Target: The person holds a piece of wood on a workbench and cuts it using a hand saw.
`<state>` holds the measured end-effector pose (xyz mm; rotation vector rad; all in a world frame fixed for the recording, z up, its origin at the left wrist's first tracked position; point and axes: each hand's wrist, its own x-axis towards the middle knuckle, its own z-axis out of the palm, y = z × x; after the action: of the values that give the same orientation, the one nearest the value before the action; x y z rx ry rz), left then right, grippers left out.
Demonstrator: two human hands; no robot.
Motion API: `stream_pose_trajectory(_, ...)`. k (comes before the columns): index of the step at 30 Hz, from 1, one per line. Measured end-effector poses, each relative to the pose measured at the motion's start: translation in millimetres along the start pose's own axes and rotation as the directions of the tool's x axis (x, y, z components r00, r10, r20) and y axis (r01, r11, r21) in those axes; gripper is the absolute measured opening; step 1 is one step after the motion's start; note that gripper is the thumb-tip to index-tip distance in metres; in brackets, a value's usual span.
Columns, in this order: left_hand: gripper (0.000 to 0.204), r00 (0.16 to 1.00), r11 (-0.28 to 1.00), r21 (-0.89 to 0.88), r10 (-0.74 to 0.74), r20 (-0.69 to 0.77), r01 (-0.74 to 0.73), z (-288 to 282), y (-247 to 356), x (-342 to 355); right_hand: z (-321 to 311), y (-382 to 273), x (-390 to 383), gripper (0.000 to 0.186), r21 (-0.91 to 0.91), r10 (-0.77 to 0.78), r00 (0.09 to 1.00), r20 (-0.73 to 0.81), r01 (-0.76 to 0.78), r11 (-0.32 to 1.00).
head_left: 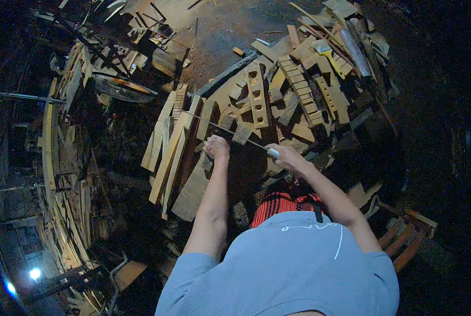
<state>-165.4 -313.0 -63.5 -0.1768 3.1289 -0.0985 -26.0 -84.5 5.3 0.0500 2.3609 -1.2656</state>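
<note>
My right hand (289,159) is closed around the white grip of a long thin tool (241,138). Its narrow shaft slants up and left, passing over the wood; its exact kind is not clear. My left hand (216,147) is curled closed just below that shaft, and anything inside the fingers is hidden. Right by the left hand stands a short wooden block (206,120). Further left lie several long pale wooden bars (173,158) side by side. A wide grey board (191,194) leans below the left hand.
Beyond my hands lies a heap of wood offcuts, with a block with square holes (257,97), a notched strip (302,90) and a yellow-handled brush (330,57). A caged fan (122,88) is at the upper left. Long timber strips (69,237) pile up at the left.
</note>
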Motion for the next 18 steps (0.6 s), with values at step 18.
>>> stream_pose_trajectory(18, 0.022, 1.000, 0.994, -0.106, 0.007, -0.021, -0.010, 22, -3, 5, -13, 61, -137, 0.058, 0.085, 0.047, 0.999, -0.026, -0.045, 0.995)
